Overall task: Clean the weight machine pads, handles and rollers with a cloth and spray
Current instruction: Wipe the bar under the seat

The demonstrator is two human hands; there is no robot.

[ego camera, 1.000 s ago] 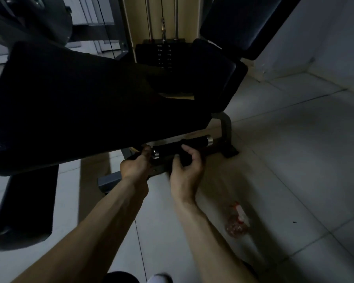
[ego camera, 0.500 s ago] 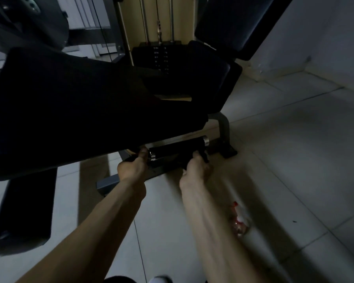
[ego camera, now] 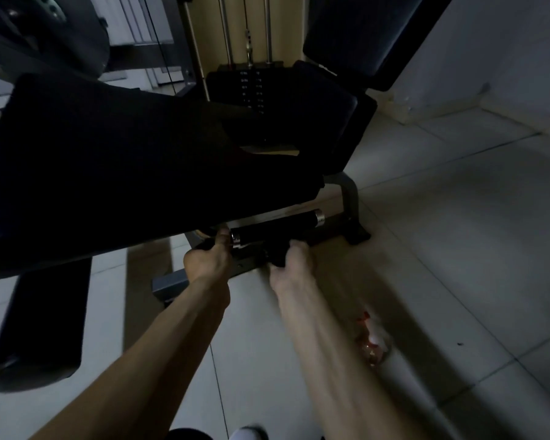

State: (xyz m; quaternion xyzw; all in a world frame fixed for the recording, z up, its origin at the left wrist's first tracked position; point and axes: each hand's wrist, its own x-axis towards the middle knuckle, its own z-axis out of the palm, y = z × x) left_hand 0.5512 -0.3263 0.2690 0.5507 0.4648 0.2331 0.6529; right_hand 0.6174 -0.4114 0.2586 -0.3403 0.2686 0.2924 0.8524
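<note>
cloth at the low handle

the right hand (ego camera: 294, 265) has its fingers clamped on a dark cloth (ego camera: 276, 255), pressed to the underside of the black handle (ego camera: 277, 228) below the seat pad (ego camera: 124, 169). the left hand (ego camera: 207, 260) curls round a dark bar (ego camera: 202, 246) at the handle's chrome collar. the spray bottle (ego camera: 372, 342) lies on the floor (ego camera: 458, 249) beside the right forearm.

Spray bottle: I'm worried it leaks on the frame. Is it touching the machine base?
Apart. The head view shows bare floor between the spray bottle and the machine base.
</note>
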